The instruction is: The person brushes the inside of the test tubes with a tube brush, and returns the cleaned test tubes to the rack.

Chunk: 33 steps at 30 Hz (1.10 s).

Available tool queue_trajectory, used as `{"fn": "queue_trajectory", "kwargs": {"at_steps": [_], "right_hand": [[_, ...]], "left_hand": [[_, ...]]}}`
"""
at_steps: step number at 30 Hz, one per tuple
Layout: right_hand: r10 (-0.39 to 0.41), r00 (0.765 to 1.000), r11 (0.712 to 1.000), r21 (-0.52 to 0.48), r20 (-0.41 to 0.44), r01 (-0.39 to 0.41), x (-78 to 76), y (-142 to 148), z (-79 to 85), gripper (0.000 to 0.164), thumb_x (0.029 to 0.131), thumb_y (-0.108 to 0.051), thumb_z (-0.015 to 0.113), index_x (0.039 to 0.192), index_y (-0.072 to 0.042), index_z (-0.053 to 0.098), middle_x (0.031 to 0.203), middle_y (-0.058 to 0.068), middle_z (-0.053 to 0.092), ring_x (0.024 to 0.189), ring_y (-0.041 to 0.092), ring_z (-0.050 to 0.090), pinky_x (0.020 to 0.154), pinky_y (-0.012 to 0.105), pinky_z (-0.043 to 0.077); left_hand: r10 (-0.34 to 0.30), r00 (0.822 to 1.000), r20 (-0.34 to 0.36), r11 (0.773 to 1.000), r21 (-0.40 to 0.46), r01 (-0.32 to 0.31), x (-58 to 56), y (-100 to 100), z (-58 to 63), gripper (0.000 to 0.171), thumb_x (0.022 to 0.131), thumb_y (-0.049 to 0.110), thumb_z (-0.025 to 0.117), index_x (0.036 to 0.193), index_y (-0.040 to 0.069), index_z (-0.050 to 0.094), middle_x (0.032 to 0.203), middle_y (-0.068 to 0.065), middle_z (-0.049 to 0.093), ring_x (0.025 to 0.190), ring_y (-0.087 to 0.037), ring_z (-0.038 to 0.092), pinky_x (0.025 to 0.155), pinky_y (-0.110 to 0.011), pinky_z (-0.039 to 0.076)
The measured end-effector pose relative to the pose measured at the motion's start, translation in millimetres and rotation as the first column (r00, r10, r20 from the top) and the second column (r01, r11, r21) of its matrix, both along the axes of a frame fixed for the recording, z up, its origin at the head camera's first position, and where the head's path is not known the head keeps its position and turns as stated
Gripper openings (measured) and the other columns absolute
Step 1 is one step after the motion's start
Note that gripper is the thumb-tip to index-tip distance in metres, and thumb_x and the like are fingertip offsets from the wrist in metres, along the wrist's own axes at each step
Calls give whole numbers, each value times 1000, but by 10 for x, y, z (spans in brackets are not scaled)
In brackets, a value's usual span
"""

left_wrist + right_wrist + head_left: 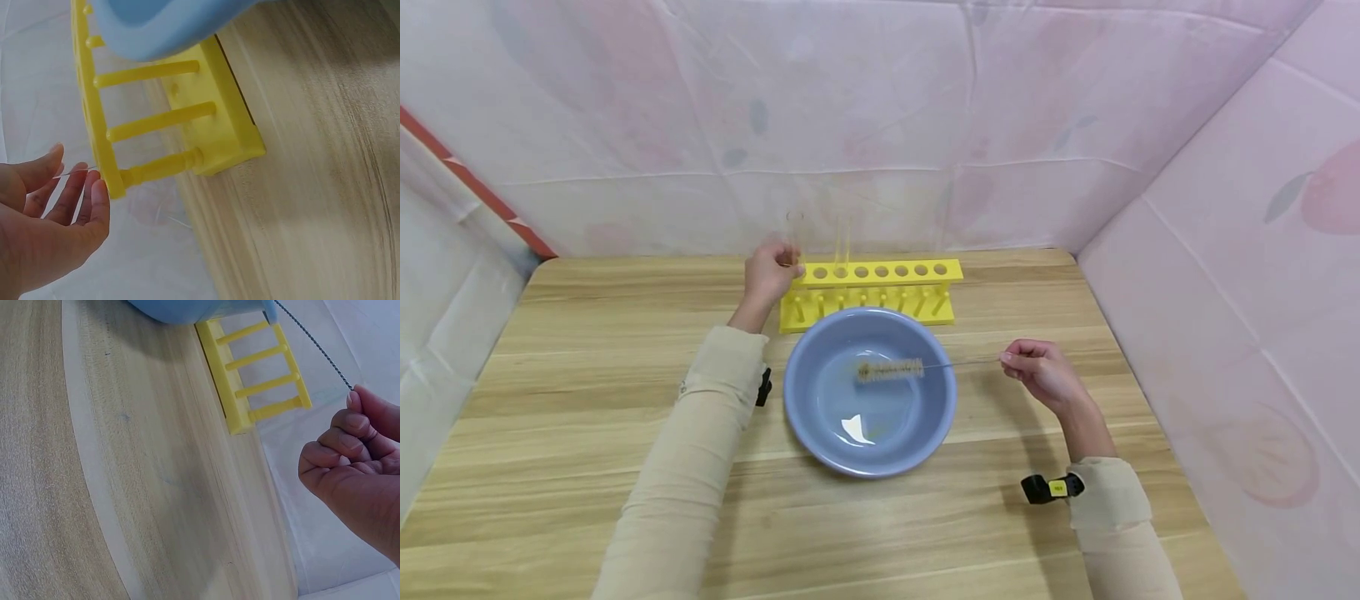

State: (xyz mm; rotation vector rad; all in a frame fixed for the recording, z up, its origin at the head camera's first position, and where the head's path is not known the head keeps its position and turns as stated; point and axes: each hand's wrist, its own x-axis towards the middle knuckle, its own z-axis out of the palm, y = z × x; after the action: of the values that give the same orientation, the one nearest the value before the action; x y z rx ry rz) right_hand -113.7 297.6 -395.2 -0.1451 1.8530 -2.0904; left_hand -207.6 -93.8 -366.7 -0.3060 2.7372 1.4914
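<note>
My left arm reaches far out in front of me, past the side of the blue bowl (811,400). My left hand (769,275) is up at the left end of the yellow rack (891,282). My thumb is on one side of a glass tube (796,233) and my fingers bend around the other side, so I have a light hold on it. The tube stands up at that end of the rack, with its round top above my hand. A second tube (842,242) stands in the rack too, a little to the right, and I am not touching that one.

My right arm does not reach as far. It slants in from the right, and my right hand (1041,371) is up over the wood table (992,533), beside the bowl. I pinch the thin twisted wire of the brush (891,371) between my thumb and pointing finger — the other fingers are curled in toward my palm. The wire goes left over the edge of the bowl, and the fuzzy end is over the inside. I can't tell how much of it is wet.

Both my sleeves (677,467) are light tan — each wrist has a small black thing (1037,489) strapped on.
</note>
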Motion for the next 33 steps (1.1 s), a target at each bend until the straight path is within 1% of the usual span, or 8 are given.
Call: {"fn": "queue_trajectory", "kwargs": {"at_steps": [4,11,14,16,20,27,29,33], "right_hand": [[-2,1000,1000,4,5,2,-1,0,2,29,88,13,44,69,-4,58,64,0,52,58,11,43,57,21,38],[0,1000,1000,1,11,0,-2,4,2,29,88,13,44,69,-4,58,65,0,51,59,11,43,57,21,38],[1,1000,1000,5,15,-2,2,9,3,28,88,13,45,69,-4,58,65,1,51,59,11,43,57,21,38],[1,1000,1000,9,16,-2,9,13,5,28,88,12,45,69,-4,57,65,1,51,59,12,43,57,21,37],[3,1000,1000,17,14,-3,14,20,10,28,89,12,45,69,-4,57,65,1,51,59,11,42,57,21,37],[8,1000,1000,-11,9,-8,22,28,9,30,88,14,42,70,-4,59,66,1,53,58,11,43,57,21,37],[11,1000,1000,-20,7,-11,26,26,7,31,88,14,42,70,-4,59,66,1,53,58,11,43,57,21,37],[15,1000,1000,-28,4,-14,32,14,9,31,88,14,42,70,-4,59,66,1,52,59,11,43,57,21,37]], "left_hand": [[-12,1000,1,1000,-13,12,8,-10,-17,18,84,4,63,101,-2,63,104,-16,61,98,-29,55,81,-37,47],[7,1000,29,999,-46,-5,45,-35,8,33,83,10,66,114,-1,61,108,-18,61,101,-30,54,84,-38,45],[29,998,50,997,-75,-25,91,-44,36,31,82,15,67,108,-2,63,106,-17,62,98,-31,56,83,-39,45],[24,998,60,994,-108,-17,128,-47,52,29,83,19,67,101,-3,65,103,-17,63,95,-31,57,81,-39,45],[-37,996,83,991,-124,47,196,-22,83,26,85,20,65,97,-3,67,100,-17,64,92,-31,58,77,-38,46],[-201,974,105,978,-40,206,188,146,146,33,88,18,61,117,2,60,111,-17,61,102,-30,55,84,-38,45],[-216,971,100,975,-29,219,162,205,160,36,88,18,61,121,4,58,112,-16,61,102,-29,56,83,-38,46],[-202,977,69,977,-53,206,102,316,167,39,87,16,62,124,6,56,112,-15,61,102,-28,57,82,-37,47]]}}
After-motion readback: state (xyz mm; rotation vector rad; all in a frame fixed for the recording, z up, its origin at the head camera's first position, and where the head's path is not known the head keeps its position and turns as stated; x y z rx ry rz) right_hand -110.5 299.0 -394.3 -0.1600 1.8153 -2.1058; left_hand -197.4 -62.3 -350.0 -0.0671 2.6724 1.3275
